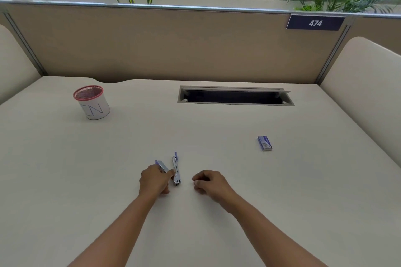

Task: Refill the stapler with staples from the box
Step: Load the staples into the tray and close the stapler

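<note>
Lying hinged open on the desk [217, 132], the stapler [176, 171] was steadied by the left hand [154, 180], whose fingers were wrapped round its purple top arm, presumably so that the metal magazine was kept exposed for loading. The right hand [208, 182] was rested just beside it, fingers curled inward. Whether a strip of staples was pinched there could not be told. The staple box [264, 143] was set well apart on the right, on that hand's side.
</note>
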